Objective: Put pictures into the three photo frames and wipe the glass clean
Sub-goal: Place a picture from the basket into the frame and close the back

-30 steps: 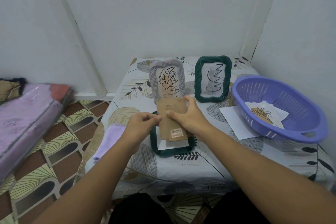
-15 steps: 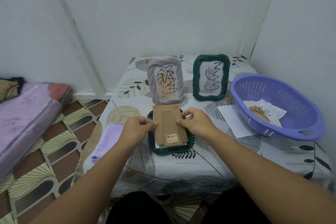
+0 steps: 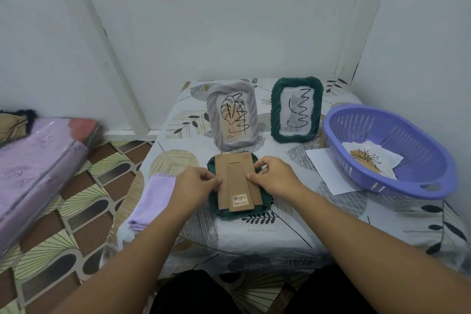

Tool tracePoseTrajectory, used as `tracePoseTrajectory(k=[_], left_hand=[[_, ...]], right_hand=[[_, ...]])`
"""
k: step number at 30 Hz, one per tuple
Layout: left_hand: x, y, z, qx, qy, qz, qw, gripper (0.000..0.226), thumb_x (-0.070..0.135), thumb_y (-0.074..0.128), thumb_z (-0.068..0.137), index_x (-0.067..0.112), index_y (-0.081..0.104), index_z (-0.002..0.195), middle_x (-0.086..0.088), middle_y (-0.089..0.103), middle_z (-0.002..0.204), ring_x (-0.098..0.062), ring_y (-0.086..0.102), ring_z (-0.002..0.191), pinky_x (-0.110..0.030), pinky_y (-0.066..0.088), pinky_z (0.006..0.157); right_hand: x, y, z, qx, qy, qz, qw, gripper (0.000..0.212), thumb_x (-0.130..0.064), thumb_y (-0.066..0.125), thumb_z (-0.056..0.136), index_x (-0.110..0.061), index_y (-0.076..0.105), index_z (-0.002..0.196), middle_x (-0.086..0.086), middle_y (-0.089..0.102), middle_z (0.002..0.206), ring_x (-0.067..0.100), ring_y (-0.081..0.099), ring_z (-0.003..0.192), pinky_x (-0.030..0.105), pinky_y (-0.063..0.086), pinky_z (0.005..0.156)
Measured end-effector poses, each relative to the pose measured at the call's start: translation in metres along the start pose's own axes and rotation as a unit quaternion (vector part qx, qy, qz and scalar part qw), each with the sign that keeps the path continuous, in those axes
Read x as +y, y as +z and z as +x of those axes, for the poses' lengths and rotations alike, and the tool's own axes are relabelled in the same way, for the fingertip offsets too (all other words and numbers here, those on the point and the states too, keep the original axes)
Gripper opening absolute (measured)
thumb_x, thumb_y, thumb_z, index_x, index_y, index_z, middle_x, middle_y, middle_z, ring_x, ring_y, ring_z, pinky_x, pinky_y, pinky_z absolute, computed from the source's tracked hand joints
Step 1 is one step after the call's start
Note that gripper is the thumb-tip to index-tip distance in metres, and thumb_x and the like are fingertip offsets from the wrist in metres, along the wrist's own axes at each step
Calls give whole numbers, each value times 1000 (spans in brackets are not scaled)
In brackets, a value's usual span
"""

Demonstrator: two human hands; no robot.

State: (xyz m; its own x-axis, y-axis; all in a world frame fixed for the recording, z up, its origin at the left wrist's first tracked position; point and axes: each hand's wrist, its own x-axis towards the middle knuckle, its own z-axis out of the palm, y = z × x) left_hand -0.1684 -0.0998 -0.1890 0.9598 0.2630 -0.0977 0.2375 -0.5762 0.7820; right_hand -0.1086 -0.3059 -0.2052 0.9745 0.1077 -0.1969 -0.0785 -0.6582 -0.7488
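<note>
Backing board (image 3: pixel 238 181) is now down flat in the face-down green frame (image 3: pixel 265 208) mid-table, no longer lifted. Both hands, left (image 3: pixel 195 187) and right (image 3: pixel 276 177), pinch its edges with their fingers, so third picture's nearly sealed.

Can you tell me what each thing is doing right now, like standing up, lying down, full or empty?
Grey frame: standing, picture inside.
Green standing frame: upright, picture inside.
Third frame: lying face down.
Cardboard backing: lying on the third frame, pressed at both sides.
Left hand: fingers curled on the backing's edge.
Right hand: fingers curled on the backing's edge.
Purple basket: holds loose pictures.
Purple cloth: folded, untouched.
</note>
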Motion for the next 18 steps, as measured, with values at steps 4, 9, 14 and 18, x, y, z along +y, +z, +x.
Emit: tracePoseTrajectory(k=[4, 9, 14, 18], left_hand=[[-3, 2, 1, 8, 4, 22, 1000, 13, 30, 76, 89, 20, 77, 81, 6, 75, 76, -9, 69, 77, -22, 48, 64], [-5, 2, 3, 12, 5, 52, 999, 14, 33, 81, 84, 20, 76, 81, 5, 73, 76, -7, 67, 74, -20, 45, 59], [-4, 3, 3, 9, 1, 53, 999, 15, 31, 85, 80, 19, 76, 82, 4, 74, 75, -9, 68, 74, -18, 45, 57], [-5, 3, 5, 11, 3, 58, 998, 20, 33, 85, 80, 18, 77, 91, 4, 73, 78, -8, 66, 71, -17, 42, 55]], right_hand=[[1, 1, 1, 3, -6, -16, 1000, 28, -53, 74, 76, -35, 62, 93, -12, 68, 91, 18, 66, 98, 51, 51, 94], [1, 3, 2, 9, -12, -55, 998, 26, -52, 74, 79, -36, 60, 94, -11, 67, 94, 18, 64, 101, 49, 50, 96], [4, 5, 5, 9, -21, -67, 997, 29, -51, 77, 79, -36, 61, 97, -13, 65, 90, 18, 65, 98, 49, 52, 94], [7, 7, 8, 13, -25, -50, 998, 31, -51, 79, 76, -36, 62, 96, -12, 63, 87, 19, 65, 97, 49, 53, 93]])
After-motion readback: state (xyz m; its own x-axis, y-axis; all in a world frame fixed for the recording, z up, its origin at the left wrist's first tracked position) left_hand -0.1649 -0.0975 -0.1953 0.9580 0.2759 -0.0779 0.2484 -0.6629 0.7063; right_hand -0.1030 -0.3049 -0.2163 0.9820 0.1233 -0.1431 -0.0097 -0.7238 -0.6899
